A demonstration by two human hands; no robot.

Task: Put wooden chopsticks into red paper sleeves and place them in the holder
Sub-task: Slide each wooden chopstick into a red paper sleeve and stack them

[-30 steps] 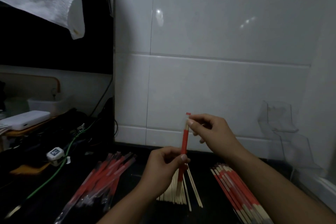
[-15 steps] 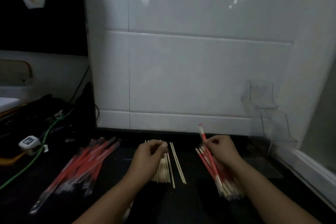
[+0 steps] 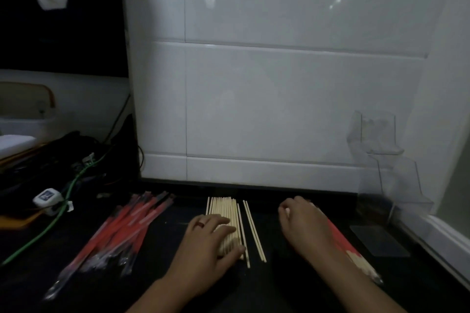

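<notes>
A: Nearest first; the left hand [image 3: 212, 239] lies flat on the near end of the bare chopsticks [image 3: 223, 213] in the middle of the dark surface [image 3: 292, 292], fingers [image 3: 225, 230] nearly straight and close together, pressing rather than pinching.

B: And the right hand [image 3: 302, 223]?

A: Palm down over the sleeved chopsticks [image 3: 353, 254] on the right; its fingers curl downward, but I cannot tell whether they hold anything.

B: So the step in hand is picking the next pair?

A: That is my reading; I would roll just two sticks off the right edge of the bundle with the fingertips, since a flat press may scatter the rest; the two loose sticks [image 3: 254, 231] just right of the bundle look easier to take.

B: Then a sleeve?

A: From the red sleeves [image 3: 122, 226] on the left; hold one near its open end and feed both tips in together.

B: And farther back?

A: The clear holder [image 3: 386, 160] stands at the far right against the tiled wall [image 3: 279, 96], well apart from both hands; it seems to hold nothing, though clear plastic is hard to judge.
</notes>
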